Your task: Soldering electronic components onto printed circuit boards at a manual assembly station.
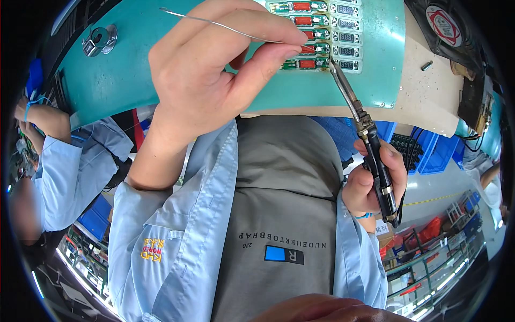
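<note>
My left hand (209,67) pinches a thin silvery solder wire (214,22) between thumb and forefinger. The wire's long tail sticks out to the left, and its short end points at a row of small green circuit boards (289,64) with red parts. In my right hand (378,182) is a black-handled soldering iron (370,137), held with its fingers wrapped round the handle. The metal tip reaches up to the right end of the boards, close to the wire's end. Beside them lies a column of small dark digit displays (346,51).
A green mat (375,80) covers the bench. A metal dispenser (100,41) stands at its left, and a round black fan (443,26) at the far right. A small metal cylinder (427,66) lies near the fan. Another person's arm (59,161) is at the left.
</note>
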A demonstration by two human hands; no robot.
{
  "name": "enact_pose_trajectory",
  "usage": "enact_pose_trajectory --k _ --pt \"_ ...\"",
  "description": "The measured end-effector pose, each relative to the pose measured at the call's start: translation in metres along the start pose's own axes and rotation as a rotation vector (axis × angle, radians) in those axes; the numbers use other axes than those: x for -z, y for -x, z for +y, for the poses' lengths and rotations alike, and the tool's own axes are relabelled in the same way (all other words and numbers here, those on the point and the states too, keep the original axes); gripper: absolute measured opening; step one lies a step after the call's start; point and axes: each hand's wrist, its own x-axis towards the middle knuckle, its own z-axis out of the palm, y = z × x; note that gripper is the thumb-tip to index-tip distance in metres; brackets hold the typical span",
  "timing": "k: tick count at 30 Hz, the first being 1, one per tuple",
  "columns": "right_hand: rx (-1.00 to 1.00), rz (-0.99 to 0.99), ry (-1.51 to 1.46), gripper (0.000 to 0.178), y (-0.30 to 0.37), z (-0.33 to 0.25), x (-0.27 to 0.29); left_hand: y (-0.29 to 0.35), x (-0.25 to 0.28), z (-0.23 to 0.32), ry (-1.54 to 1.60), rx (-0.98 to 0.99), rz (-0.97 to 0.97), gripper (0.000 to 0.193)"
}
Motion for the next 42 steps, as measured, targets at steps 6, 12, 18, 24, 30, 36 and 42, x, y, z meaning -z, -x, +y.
enact_pose_trajectory --k 6,12,18,24,30,36,42 --pt "-0.026 -0.054 0.034 0.049 0.002 -0.006 0.003 0.003 -0.002 0.003 0.009 -0.021 -0.036 0.018" --pt "-0.049 -0.034 -0.016 0.045 0.003 -0.003 0.0 0.004 -0.004 0.006 0.012 0.022 -0.044 0.018" --pt "-0.055 -0.005 -0.06 0.041 0.004 -0.002 -0.002 0.005 -0.006 0.007 0.019 0.046 -0.042 0.017" --pt "-0.083 -0.093 0.017 0.05 0.006 -0.004 0.003 0.006 -0.008 0.009 -0.019 0.083 -0.054 0.018" --pt "-0.052 -0.015 -0.069 0.042 0.005 -0.003 -0.003 0.006 -0.011 0.008 -0.01 0.07 -0.058 0.018" --pt "-0.046 -0.019 -0.059 0.042 0.005 -0.004 -0.004 0.008 -0.013 0.001 -0.007 0.055 -0.05 0.017" --pt "-0.027 0.001 -0.066 0.043 0.008 -0.001 -0.004 0.012 -0.014 -0.006 0.004 0.038 -0.02 0.015"
